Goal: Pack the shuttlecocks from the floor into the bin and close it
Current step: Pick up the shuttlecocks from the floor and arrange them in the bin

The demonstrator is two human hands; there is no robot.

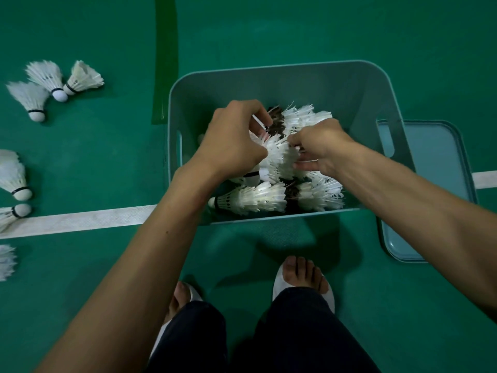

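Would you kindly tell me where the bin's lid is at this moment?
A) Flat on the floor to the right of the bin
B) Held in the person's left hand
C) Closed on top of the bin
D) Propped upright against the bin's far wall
A: the lid lies flat on the floor right beside the open bin, on its right side.
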